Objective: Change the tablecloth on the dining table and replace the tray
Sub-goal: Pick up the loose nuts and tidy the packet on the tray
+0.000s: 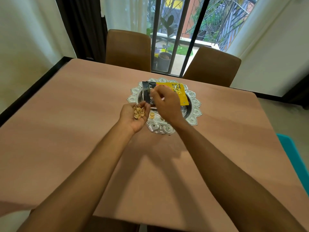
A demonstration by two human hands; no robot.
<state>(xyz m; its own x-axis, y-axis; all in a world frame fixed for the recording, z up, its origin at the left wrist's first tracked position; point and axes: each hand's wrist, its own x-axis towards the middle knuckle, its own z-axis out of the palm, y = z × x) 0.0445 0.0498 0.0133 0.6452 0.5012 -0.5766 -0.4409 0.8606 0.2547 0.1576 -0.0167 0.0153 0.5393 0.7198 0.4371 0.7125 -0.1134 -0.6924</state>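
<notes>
- Our left hand (133,117) cups pale pistachio shells (138,112), fingers curled round them.
- Our right hand (164,104) hangs over the ornate round silver tray (194,113) — fingers bunched; we cannot tell on what.

The tray (194,104) sits mid-frame on the desk (83,114), two packets (181,92) in it, two chairs (127,49) behind
</notes>
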